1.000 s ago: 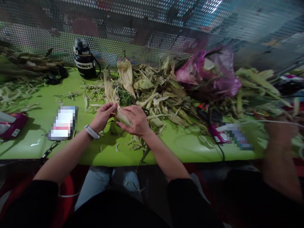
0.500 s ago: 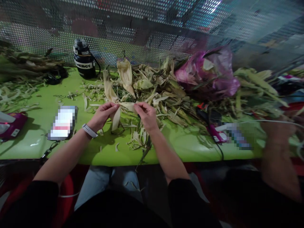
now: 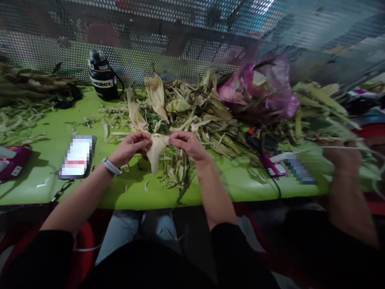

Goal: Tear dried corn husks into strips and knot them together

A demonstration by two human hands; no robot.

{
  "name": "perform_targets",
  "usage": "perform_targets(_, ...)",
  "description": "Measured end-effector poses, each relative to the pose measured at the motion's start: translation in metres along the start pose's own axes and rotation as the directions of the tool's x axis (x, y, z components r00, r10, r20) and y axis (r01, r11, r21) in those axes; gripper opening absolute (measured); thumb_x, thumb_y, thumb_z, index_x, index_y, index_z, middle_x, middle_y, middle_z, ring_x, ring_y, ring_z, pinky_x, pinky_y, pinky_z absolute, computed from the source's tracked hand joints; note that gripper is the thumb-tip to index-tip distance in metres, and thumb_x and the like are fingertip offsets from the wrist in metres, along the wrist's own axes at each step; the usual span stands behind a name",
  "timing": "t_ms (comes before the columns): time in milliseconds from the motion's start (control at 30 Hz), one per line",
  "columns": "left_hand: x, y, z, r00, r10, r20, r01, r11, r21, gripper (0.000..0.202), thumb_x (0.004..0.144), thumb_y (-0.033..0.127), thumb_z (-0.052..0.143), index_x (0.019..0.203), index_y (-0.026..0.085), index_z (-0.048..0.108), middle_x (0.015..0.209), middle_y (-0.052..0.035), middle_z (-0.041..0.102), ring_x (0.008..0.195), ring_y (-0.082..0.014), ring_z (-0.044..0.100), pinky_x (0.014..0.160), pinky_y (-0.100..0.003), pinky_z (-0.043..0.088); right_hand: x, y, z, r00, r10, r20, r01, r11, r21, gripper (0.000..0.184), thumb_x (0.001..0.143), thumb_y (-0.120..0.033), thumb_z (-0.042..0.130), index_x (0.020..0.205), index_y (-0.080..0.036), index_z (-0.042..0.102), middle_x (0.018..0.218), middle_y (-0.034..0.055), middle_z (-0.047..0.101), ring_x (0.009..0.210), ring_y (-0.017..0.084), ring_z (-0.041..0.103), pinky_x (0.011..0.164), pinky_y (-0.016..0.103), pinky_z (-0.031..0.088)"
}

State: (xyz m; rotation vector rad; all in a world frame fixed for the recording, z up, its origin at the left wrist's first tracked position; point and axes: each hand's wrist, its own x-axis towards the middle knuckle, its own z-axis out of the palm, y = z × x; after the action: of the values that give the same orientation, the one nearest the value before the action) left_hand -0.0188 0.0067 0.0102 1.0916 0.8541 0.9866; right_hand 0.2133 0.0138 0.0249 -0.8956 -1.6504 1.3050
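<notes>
Above counter (image 3: 225,188), between front edge and husk heap (image 3: 207,106): left hand (image 3: 132,145) and right hand (image 3: 191,145) each pinch pale corn husk (image 3: 156,154), lower end hanging free. Thin husk could split if tugged hard; slack pinch might drop it onto scraps (image 3: 173,176).

Bottle (image 3: 102,76) stood on the table (image 3: 120,196), behind the phone (image 3: 77,156) | husk pile (image 3: 192,94) lay right of the bottle, left of the plastic bag (image 3: 281,90) | one corn husk (image 3: 155,151) was between left hand (image 3: 128,148) and right hand (image 3: 192,146), before this pile
</notes>
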Motion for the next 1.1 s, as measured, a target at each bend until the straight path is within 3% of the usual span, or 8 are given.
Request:
perform_targets(167,0.000,-0.004,0.002,0.997,0.030,0.073,-0.031,1.000,0.002,0.043,0.066,0.022,0.082,0.101,0.019,0.058,0.074,0.0021,0.064,0.058,-0.0083,0.059,0.049,-0.017,0.044,0.003,0.006,0.011,0.993,0.102,0.055,-0.113,0.955,0.274,0.022,0.077,-0.037,0.074,0.076,-0.019,0.063,0.068,-0.0035,0.062,0.061,0.008,0.056,0.062,0.021,0.047)
perform_targets(367,0.000,-0.006,0.000,0.995,0.039,0.094,-0.049,0.992,0.113,0.036,0.076,0.021,0.072,0.110,0.018,0.063,0.075,0.0025,0.060,0.054,-0.0057,0.050,0.047,-0.016,0.039,0.003,0.005,0.014,0.986,0.145,0.083,-0.167,0.895,0.413,0.028,0.077,-0.042,0.075,0.083,-0.020,0.059,0.070,-0.0018,0.069,0.057,0.009,0.062,0.058,0.022,0.053)
perform_targets(467,-0.002,-0.010,0.003,0.988,-0.032,0.153,0.008,0.988,0.154,0.027,0.076,0.019,0.069,0.103,0.016,0.067,0.070,0.0016,0.060,0.053,-0.0068,0.049,0.047,-0.018,0.038,0.002,0.002,0.018,0.980,0.106,0.171,-0.178,0.851,0.494,0.035,0.076,-0.041,0.075,0.102,-0.021,0.062,0.102,0.0031,0.074,0.078,0.013,0.070,0.073,0.026,0.058)
perform_targets(567,-0.004,-0.013,0.009,0.972,-0.137,0.193,0.123,0.989,0.082,0.019,0.074,0.019,0.071,0.092,0.015,0.069,0.070,0.0000,0.062,0.054,-0.0076,0.052,0.049,-0.019,0.039,0.004,0.002,0.022,0.977,0.054,0.205,-0.162,0.814,0.557,0.056,0.074,-0.047,0.074,0.123,-0.025,0.057,0.134,0.0048,0.061,0.099,0.017,0.068,0.078,0.029,0.058)
perform_targets(700,-0.004,-0.012,0.015,0.974,-0.199,0.106,0.212,0.968,-0.131,0.020,0.067,0.016,0.075,0.086,0.015,0.066,0.073,-0.0002,0.064,0.059,-0.0087,0.058,0.054,-0.019,0.046,0.008,0.008,0.022,0.982,0.108,-0.156,-0.022,0.881,0.473,0.040,0.077,-0.054,0.067,0.100,-0.022,0.064,0.097,0.0021,0.071,0.068,0.011,0.062,0.057,0.022,0.050)
perform_targets(767,-0.002,-0.010,0.015,0.985,-0.170,0.022,0.171,0.960,-0.222,0.021,0.066,0.015,0.076,0.083,0.015,0.064,0.072,0.0008,0.063,0.058,-0.0087,0.058,0.054,-0.020,0.047,0.008,0.009,0.020,0.966,0.075,-0.248,0.001,0.957,0.291,0.035,0.078,-0.055,0.067,0.089,-0.021,0.064,0.083,0.0003,0.067,0.067,0.011,0.059,0.060,0.023,0.048)
perform_targets(900,0.001,-0.009,0.012,0.987,-0.115,-0.112,0.083,0.964,-0.253,0.018,0.064,0.015,0.074,0.076,0.014,0.061,0.066,0.0019,0.060,0.054,-0.0081,0.056,0.053,-0.020,0.047,0.005,0.006,0.019,0.999,-0.001,-0.053,-0.005,0.992,-0.127,0.033,0.074,-0.051,0.074,0.082,-0.020,0.068,0.090,0.0026,0.067,0.088,0.016,0.060,0.082,0.029,0.048)
perform_targets(1100,0.001,-0.011,0.011,0.971,-0.104,-0.216,0.065,0.982,-0.177,0.017,0.063,0.019,0.074,0.074,0.014,0.062,0.066,0.0015,0.062,0.056,-0.0089,0.056,0.050,-0.019,0.046,0.003,0.005,0.017,0.998,0.062,0.006,-0.062,0.993,0.103,0.029,0.077,-0.045,0.074,0.072,-0.019,0.063,0.072,-0.0008,0.064,0.067,0.010,0.057,0.067,0.025,0.048)
